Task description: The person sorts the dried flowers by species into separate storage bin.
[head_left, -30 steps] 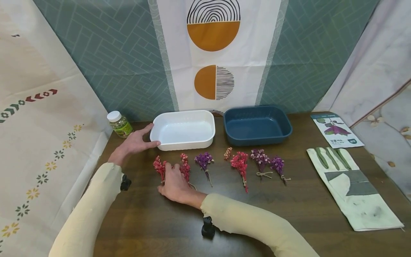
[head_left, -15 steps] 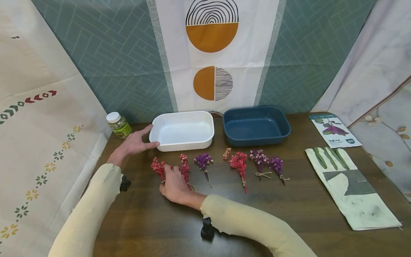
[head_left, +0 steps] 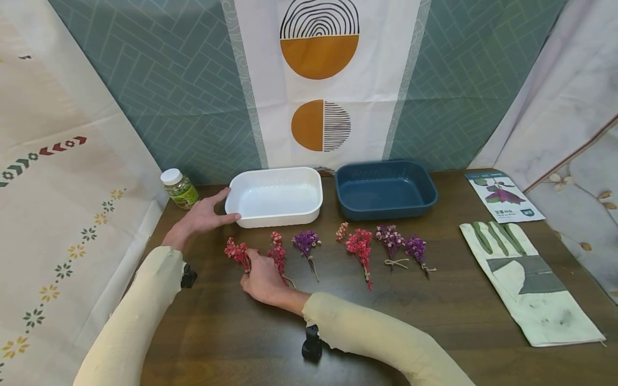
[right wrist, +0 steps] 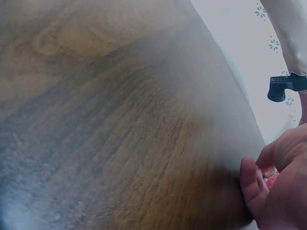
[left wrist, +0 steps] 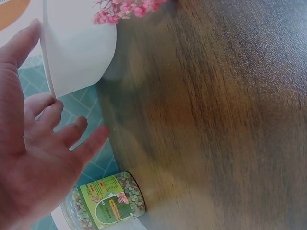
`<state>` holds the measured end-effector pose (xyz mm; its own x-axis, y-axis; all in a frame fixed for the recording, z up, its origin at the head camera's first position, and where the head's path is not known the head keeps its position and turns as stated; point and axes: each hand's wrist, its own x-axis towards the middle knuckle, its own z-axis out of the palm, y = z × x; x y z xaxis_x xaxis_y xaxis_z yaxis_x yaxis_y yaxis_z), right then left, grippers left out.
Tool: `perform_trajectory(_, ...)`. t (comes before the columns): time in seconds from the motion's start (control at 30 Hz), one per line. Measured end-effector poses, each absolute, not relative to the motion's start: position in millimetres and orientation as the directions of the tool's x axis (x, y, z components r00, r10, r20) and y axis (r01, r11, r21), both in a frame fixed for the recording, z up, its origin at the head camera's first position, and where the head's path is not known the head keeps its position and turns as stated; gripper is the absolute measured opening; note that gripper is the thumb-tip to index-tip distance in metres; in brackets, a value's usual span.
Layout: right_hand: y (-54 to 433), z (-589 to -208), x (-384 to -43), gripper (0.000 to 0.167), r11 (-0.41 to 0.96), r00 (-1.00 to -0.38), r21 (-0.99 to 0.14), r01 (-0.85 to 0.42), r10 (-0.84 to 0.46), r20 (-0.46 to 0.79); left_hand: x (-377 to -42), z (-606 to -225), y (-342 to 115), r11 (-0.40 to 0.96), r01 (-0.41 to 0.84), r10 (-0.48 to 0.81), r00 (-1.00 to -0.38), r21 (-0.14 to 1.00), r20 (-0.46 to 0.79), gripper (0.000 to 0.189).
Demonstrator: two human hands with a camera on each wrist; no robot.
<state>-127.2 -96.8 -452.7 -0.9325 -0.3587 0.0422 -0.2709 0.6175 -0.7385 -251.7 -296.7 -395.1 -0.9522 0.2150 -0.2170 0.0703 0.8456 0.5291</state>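
Note:
My left hand (head_left: 203, 213) rests at the left corner of a white rectangular dish (head_left: 280, 219), fingers spread and the thumb along its front rim; the left wrist view shows the fingertips right at the dish wall. My right hand (head_left: 265, 279) pinches the stems of a small bunch of red dried flowers (head_left: 236, 251), whose heads poke out to the left. The stem ends are hidden under the hand. Just right of that hand lies a second red bunch (head_left: 277, 250). Further right is a purple bunch (head_left: 306, 244).
A dark blue dish (head_left: 386, 212) stands right of the white one. Before it lie a large red bunch (head_left: 359, 246), purple bunches (head_left: 391, 238) and a small peach sprig (head_left: 341, 231). Back left is a lidded jar (head_left: 179, 188); at right are a printed packet (head_left: 504, 195) and folded cloth (head_left: 536, 295).
The heads of the red dried flower bunch in my right hand have tipped a little left, away from the other red bunch. My left hand stays at the white dish.

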Motion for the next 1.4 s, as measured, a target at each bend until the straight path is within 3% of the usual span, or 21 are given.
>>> perform_trajectory(0.27, -94, -457, -130, 0.059, 0.559, -0.918, -0.776, -0.292, -0.391, 0.065, -253, -395, -298, 0.848, 0.078, 0.217, -0.954, 0.524, -0.209, 0.102)
perform_trajectory(0.5, -87, -455, -128, 0.056, 0.446, -0.910, -0.868, -0.219, -0.415, 0.016, -254, -398, -300, 0.845, 0.085, 0.223, -0.954, 0.529, -0.202, 0.102)
perform_trajectory(0.97, -55, -425, -128, 0.050, 0.254, -0.904, -0.949, -0.185, -0.423, 0.063, -252, -395, -298, 0.840, 0.076, 0.219, -0.953, 0.537, -0.209, 0.103)
perform_trajectory(1.17, -40, -407, -136, 0.051, 0.237, -0.904, -0.953, -0.187, -0.422, 0.072, -251, -395, -298, 0.826, 0.047, 0.207, -0.952, 0.562, -0.225, 0.102)
perform_trajectory(1.4, -22, -393, -157, 0.050, 0.291, -0.899, -0.914, -0.284, -0.412, 0.148, -251, -396, -297, 0.834, 0.064, 0.211, -0.954, 0.548, -0.211, 0.101)
